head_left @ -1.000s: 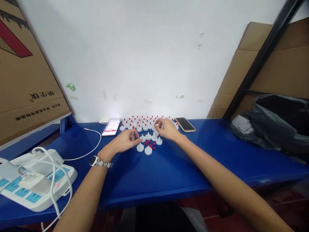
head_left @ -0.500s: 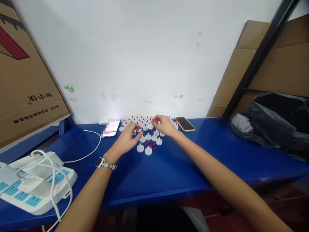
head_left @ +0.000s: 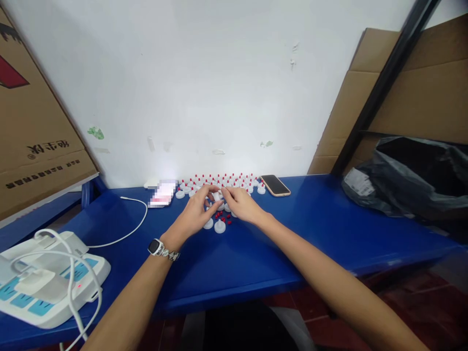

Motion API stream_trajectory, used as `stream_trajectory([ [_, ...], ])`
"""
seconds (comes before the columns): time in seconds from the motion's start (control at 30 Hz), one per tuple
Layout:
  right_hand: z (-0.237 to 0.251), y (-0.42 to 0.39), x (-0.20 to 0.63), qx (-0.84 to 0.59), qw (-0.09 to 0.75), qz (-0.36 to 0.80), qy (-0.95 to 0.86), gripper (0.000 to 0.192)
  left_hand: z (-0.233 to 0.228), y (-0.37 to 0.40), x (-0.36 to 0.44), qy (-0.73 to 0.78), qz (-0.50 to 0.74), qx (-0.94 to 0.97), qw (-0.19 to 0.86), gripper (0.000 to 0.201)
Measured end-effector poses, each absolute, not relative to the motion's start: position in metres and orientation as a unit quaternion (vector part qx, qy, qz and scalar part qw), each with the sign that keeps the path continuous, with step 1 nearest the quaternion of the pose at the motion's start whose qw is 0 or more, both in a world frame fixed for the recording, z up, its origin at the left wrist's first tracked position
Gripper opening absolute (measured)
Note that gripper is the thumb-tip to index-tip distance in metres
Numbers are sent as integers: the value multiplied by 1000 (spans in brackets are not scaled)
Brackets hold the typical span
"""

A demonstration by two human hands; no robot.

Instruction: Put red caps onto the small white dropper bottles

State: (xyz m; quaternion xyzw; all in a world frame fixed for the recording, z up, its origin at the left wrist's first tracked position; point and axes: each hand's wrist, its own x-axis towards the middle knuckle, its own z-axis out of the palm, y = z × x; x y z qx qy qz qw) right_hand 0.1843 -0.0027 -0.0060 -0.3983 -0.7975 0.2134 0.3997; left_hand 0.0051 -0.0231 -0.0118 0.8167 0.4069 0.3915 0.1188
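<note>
Between my two hands is a white round cap with a nozzle point(head_left: 217, 196), tilted and raised above the table. My left hand point(head_left: 197, 210) is closed around its side, thumb below and fingers curled over. My right hand point(head_left: 244, 204) pinches at the cap's upper right end; whether a small red tip is between those fingertips is hidden. Below the hands lie several small loose red tips point(head_left: 223, 219). A white nozzle cap without a red tip point(head_left: 220, 226) stands in front of them, with others partly behind my hands. Along the wall stand rows of white caps with red tips point(head_left: 261, 188).
A phone point(head_left: 275, 185) lies right of the caps, and another phone with a lit screen point(head_left: 163, 193) lies left. A white power strip point(head_left: 51, 312) with cables sits at the left on the blue table point(head_left: 234, 268). Cardboard point(head_left: 44, 126) leans left; a dark plastic bag point(head_left: 387, 180) is at right.
My right hand has come down and left from the back rows to my left hand. The left hand, open before, has closed on a white nozzle cap. The view has shifted slightly.
</note>
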Motion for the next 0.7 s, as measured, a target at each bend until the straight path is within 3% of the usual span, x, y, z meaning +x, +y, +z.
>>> stream_trajectory([
  [0.2, -4, -12, 183, -398, 441, 239, -768, 47, -7, -29, 14, 380, 417, 819, 101, 32],
  [0.43, 0, -22, 184, -379, 454, 218, -776, 47, -3, -26, 16, 345, 456, 753, 326, 36],
  [0.53, 2, -24, 182, -376, 465, 217, -771, 47, 0, -25, 18, 334, 463, 733, 368, 41],
  [0.63, 0, -22, 180, -379, 480, 230, -757, 48, 2, -28, 20, 344, 466, 740, 341, 41],
  [0.7, -2, -17, 180, -387, 487, 241, -745, 49, 4, -29, 18, 365, 464, 766, 255, 37],
])
